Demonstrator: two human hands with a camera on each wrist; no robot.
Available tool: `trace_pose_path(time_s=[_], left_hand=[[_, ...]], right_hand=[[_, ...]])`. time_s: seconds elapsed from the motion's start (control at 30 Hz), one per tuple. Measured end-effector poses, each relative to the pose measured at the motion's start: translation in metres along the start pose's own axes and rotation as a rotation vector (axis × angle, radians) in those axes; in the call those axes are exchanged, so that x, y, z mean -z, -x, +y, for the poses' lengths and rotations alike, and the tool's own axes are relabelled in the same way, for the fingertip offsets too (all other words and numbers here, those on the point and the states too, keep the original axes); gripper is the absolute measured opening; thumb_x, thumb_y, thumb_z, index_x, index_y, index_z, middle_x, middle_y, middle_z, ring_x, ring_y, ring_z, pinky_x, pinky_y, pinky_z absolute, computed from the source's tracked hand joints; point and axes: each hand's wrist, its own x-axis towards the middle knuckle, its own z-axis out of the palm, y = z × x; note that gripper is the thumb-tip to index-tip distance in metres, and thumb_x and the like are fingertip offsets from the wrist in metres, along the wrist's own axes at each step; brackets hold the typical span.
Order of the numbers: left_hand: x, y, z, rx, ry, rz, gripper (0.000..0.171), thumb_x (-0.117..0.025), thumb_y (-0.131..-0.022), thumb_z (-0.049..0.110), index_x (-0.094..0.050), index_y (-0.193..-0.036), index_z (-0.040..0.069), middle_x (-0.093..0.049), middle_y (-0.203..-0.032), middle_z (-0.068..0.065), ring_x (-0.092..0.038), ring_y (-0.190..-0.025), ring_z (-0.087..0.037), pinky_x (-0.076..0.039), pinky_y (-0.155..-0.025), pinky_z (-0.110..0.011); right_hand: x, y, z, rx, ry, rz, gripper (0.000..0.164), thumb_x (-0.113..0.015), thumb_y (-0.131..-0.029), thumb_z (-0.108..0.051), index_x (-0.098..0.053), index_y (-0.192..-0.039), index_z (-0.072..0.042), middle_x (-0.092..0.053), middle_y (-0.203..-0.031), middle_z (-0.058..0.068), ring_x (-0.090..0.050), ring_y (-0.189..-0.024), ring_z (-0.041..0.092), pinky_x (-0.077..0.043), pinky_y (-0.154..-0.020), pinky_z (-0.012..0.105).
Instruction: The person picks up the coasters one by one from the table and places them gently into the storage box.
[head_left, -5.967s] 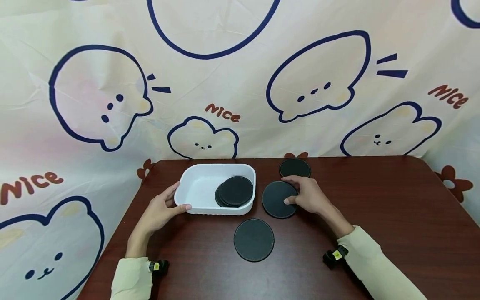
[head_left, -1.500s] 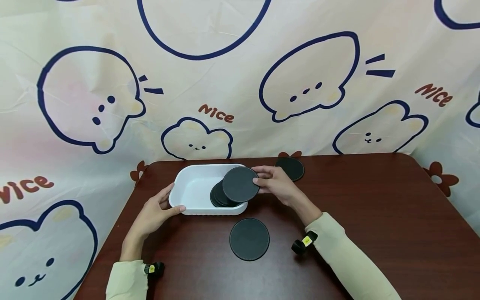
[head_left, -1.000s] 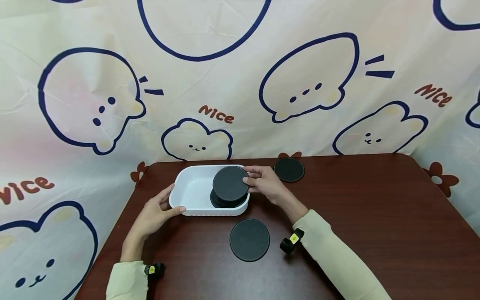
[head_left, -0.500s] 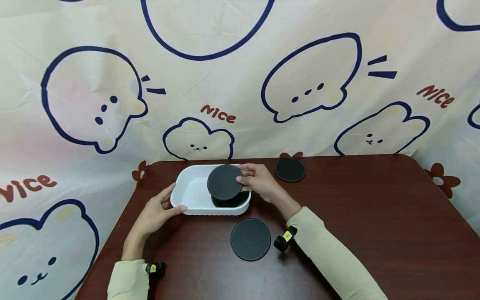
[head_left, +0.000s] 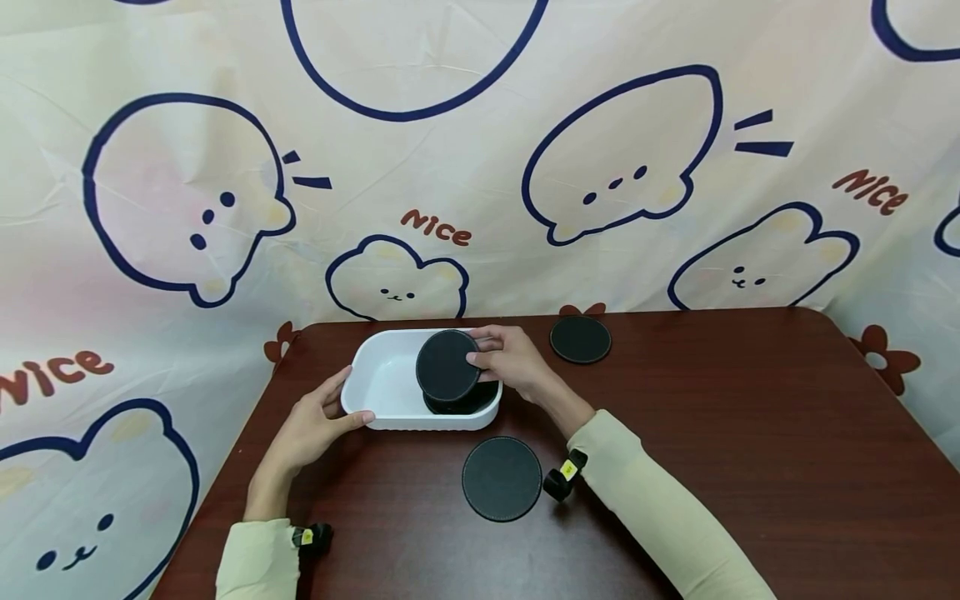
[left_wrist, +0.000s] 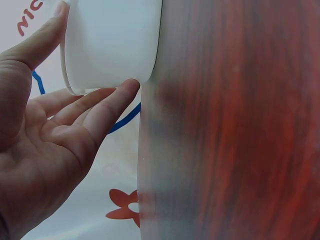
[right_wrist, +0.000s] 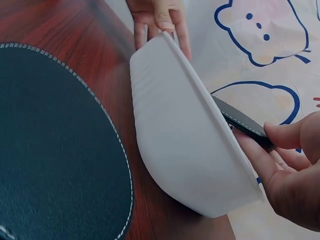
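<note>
A white plastic tray (head_left: 382, 383) stands near the back of the table. My left hand (head_left: 311, 425) holds its left end, thumb at the near corner of the rim and fingers along the end wall, as the left wrist view shows on the tray (left_wrist: 115, 45). My right hand (head_left: 513, 362) pinches a round black coaster (head_left: 447, 367) by its right edge, thumb on top and fingers beneath. That coaster is tilted inside the tray's right half, over other black coasters (head_left: 482, 400) that it partly covers. In the right wrist view the tray wall hides part of the held coaster (right_wrist: 237, 117).
One black coaster (head_left: 501, 479) with a stitched edge lies flat on the brown table (head_left: 750, 433), in front of the tray. Another coaster (head_left: 580, 339) lies at the back edge, right of the tray. Behind the table hangs a cartoon-printed cloth (head_left: 502, 275).
My right hand has taken the coaster from the table right of the tray and carried it left over the stack, lately moving only slightly. The left hand keeps hold of the tray.
</note>
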Motion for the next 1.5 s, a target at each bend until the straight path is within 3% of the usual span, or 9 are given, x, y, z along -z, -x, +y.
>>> trace_pose_path(time_s=[0.3,0.53,0.67,0.97,1.13,1.33,1.5], left_hand=[[-0.001,0.000,0.000,0.003,0.002,-0.002,0.101,-0.084,-0.095,0.036,-0.024,-0.172,0.009,-0.038,-0.171,-0.025,-0.060,-0.143,-0.043,-0.057,-0.107,-0.048],[-0.001,-0.001,0.001,-0.002,0.007,-0.002,0.101,-0.085,-0.095,0.035,-0.024,-0.172,0.008,-0.038,-0.171,-0.025,-0.059,-0.143,-0.042,-0.057,-0.107,-0.047],[-0.001,-0.001,0.002,-0.001,0.007,-0.002,0.102,-0.085,-0.094,0.035,-0.024,-0.172,0.009,-0.039,-0.170,-0.025,-0.059,-0.143,-0.043,-0.055,-0.108,-0.048],[0.000,-0.002,0.002,0.000,0.003,0.003,0.103,-0.085,-0.094,0.036,-0.023,-0.172,0.009,-0.038,-0.171,-0.025,-0.057,-0.145,-0.043,-0.053,-0.109,-0.050],[0.001,-0.001,0.001,-0.001,0.004,0.000,0.102,-0.085,-0.095,0.035,-0.023,-0.172,0.008,-0.038,-0.171,-0.025,-0.057,-0.145,-0.044,-0.054,-0.109,-0.050],[0.000,0.000,0.000,-0.003,0.008,-0.001,0.101,-0.085,-0.095,0.034,-0.024,-0.172,0.008,-0.038,-0.171,-0.025,-0.058,-0.144,-0.044,-0.055,-0.108,-0.049],[0.000,0.000,0.000,-0.003,0.007,-0.001,0.102,-0.084,-0.095,0.034,-0.023,-0.172,0.008,-0.037,-0.171,-0.025,-0.057,-0.145,-0.044,-0.054,-0.109,-0.050]], right_hand=[[-0.003,0.001,0.001,0.030,0.137,0.028,0.040,-0.071,-0.103,-0.007,-0.068,-0.143,-0.007,-0.072,-0.134,0.019,-0.079,-0.109,0.029,-0.068,-0.087,0.038],[-0.001,0.014,-0.005,0.291,0.585,0.137,0.040,-0.076,-0.102,-0.019,-0.072,-0.139,-0.008,-0.068,-0.148,0.013,-0.069,-0.133,0.034,-0.059,-0.109,0.048],[0.011,0.023,-0.007,0.318,0.563,0.164,0.042,-0.078,-0.101,-0.021,-0.071,-0.141,-0.010,-0.069,-0.146,0.015,-0.070,-0.131,0.037,-0.060,-0.107,0.049],[0.038,0.044,0.003,0.321,0.453,0.181,0.045,-0.076,-0.102,-0.021,-0.067,-0.144,-0.010,-0.072,-0.141,0.011,-0.074,-0.125,0.028,-0.064,-0.100,0.045],[0.049,0.054,0.009,0.303,0.488,0.187,0.047,-0.073,-0.104,-0.027,-0.065,-0.147,-0.009,-0.069,-0.146,0.012,-0.072,-0.130,0.029,-0.060,-0.107,0.048],[0.060,0.065,0.016,0.293,0.519,0.116,0.060,-0.069,-0.107,-0.032,-0.052,-0.157,-0.002,-0.058,-0.158,0.019,-0.061,-0.143,0.038,-0.053,-0.115,0.051],[0.068,0.073,0.023,0.275,0.586,0.069,0.069,-0.066,-0.107,-0.041,-0.044,-0.163,-0.007,-0.049,-0.166,0.018,-0.053,-0.149,0.042,-0.047,-0.119,0.060]])
